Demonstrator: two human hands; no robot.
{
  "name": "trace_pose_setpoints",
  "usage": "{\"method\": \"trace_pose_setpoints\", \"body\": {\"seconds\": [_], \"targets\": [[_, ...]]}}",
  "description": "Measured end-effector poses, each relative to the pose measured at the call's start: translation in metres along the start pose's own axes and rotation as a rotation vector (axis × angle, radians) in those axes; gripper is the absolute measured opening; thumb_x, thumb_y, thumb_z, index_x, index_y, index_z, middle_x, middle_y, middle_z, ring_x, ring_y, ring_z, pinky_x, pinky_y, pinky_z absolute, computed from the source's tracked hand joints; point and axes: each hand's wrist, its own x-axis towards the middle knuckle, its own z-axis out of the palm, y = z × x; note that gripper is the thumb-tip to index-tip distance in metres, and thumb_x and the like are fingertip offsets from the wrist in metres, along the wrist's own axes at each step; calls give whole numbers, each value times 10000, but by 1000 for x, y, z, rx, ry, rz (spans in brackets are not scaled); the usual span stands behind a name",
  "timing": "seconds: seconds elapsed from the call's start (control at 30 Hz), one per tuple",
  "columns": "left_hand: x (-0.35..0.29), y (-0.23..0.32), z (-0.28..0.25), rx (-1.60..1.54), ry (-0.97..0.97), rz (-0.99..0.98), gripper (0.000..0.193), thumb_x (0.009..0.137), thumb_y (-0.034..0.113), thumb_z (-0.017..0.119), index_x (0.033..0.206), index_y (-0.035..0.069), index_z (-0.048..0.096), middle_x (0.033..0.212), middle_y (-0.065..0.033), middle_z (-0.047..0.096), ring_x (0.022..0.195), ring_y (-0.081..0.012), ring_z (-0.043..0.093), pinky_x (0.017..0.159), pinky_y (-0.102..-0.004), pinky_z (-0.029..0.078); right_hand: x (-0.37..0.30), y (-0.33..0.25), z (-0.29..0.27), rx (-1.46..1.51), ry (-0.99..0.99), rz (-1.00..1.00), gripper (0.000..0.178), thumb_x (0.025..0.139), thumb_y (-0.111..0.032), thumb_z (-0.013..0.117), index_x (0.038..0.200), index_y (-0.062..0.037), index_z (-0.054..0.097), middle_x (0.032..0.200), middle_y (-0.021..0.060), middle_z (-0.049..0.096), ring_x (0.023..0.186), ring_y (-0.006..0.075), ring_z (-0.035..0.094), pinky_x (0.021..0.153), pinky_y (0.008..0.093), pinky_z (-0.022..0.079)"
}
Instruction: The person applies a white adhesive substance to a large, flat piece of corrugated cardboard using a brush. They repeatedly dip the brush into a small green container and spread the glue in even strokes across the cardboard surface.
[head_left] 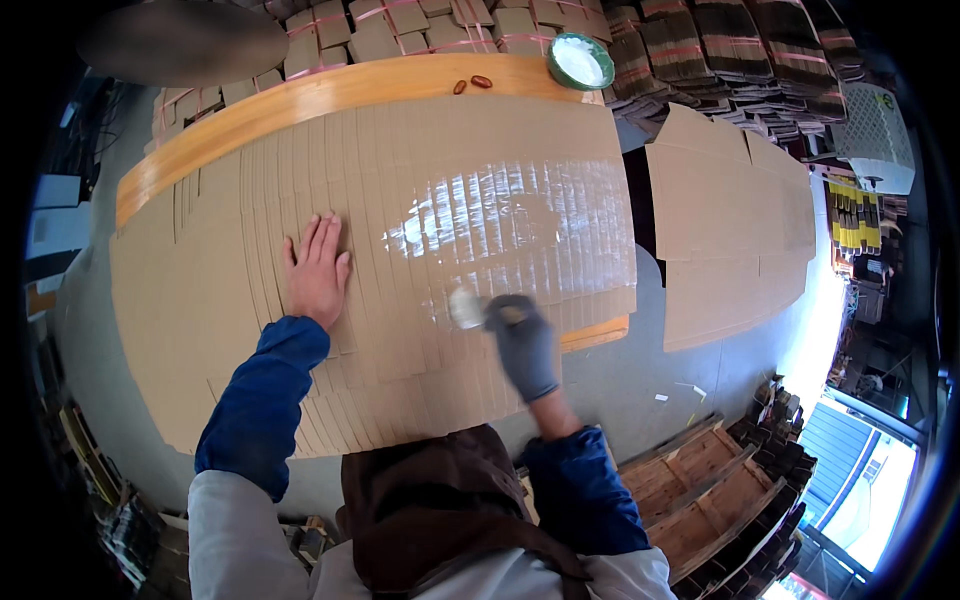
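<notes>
Overlapping sheets of flat brown cardboard [215, 300] cover most of a wooden table, their edges showing as many close parallel strips. My bare left hand [318, 270] lies flat on these strips with fingers stretched out, left of the middle. My right hand [522, 345], in a grey glove, is closed round a brush, blurred by motion. The brush's white head [465, 308] is over the cardboard strips, just below a wet, shiny white smear [480, 215] of paste. The brush's handle is mostly hidden in the glove.
A green bowl [579, 62] of white paste stands at the table's far edge [370, 83], near two small brown objects [481, 82]. To the right lies another flat cardboard sheet [735, 230]. Strapped cardboard stacks [740, 45] stand behind, and a wooden pallet [700, 480] at lower right.
</notes>
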Motion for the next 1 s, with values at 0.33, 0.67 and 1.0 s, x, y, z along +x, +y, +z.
{"method": "trace_pose_setpoints", "body": {"seconds": [0.33,0.67,1.0], "targets": [[4,6,-1,11,12,8,536,1009,239,456,1518,130,327,1571,-27,345,1472,-212,264,1193,-544,133,40,47,-85,-47,185,99,62,902,-29,599,891,-6,655,864,138,653,772,267,656,706,353,535],[2,8,-8,4,-27,-12,544,1009,233,450,1523,119,315,1576,-41,336,1477,-230,256,1199,-533,118,88,34,-34,-223,46,-146,82,914,-95,632,973,-44,657,901,111,668,806,237,671,750,347,549],[4,9,-9,-3,-26,-16,550,1003,233,470,1521,128,319,1573,-41,341,1473,-232,262,1191,-549,139,143,40,-100,94,238,110,136,926,-127,632,904,3,660,854,129,683,775,185,679,702,327,538]]}}
